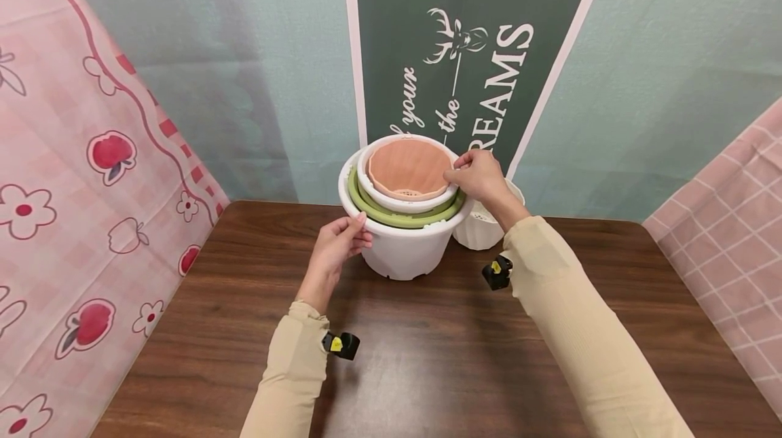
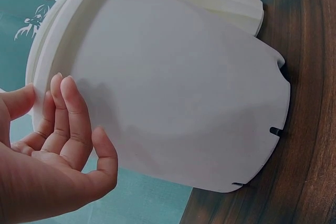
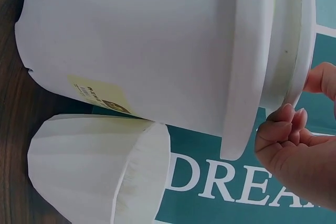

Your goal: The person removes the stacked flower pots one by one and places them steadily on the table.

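Several nested flower pots stand upright on the table. The outermost is a large white flower pot (image 1: 403,254). Inside it sit a green flower pot (image 1: 400,221), a smaller white flower pot (image 1: 404,206) and an innermost peach flower pot (image 1: 408,165) with a wavy rim. My left hand (image 1: 336,244) grips the large pot's rim at its front left, thumb on one side and fingers beneath. At the right side of the stack, my right hand (image 1: 482,176) pinches the smaller white pot's rim (image 3: 304,51), its thumb overlapping the peach rim in the head view.
A fluted white pot (image 3: 79,166) leans on its side against the right of the stack, partly behind the right forearm. The brown wooden table (image 1: 415,356) backs onto a green-and-teal cloth (image 1: 293,85) with white lettering. Pink patterned cloths (image 1: 73,221) hang at both sides.
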{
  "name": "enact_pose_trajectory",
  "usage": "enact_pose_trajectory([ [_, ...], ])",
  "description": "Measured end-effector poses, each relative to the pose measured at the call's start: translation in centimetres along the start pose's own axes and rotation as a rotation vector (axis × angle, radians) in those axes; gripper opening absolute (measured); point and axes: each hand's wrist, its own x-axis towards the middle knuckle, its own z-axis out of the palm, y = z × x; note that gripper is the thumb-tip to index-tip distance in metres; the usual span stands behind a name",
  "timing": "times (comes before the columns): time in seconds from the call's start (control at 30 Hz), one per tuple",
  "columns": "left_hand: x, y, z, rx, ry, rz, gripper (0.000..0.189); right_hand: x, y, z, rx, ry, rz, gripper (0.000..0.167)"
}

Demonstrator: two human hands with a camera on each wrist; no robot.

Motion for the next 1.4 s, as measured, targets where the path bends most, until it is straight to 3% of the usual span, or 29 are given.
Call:
enact_pose_trajectory([
  [0.7, 0.01, -0.03, -0.02, 0.002, 0.002, 0.000, 0.024, -0.12, -0.33, -0.31, -0.081, 0.039, -0.037, 0.017],
  [1.4, -0.09, 0.02, 0.03, -0.013, 0.002, 0.003, 0.023, -0.20, -0.34, -0.48, -0.024, 0.038, -0.014, 0.020],
])
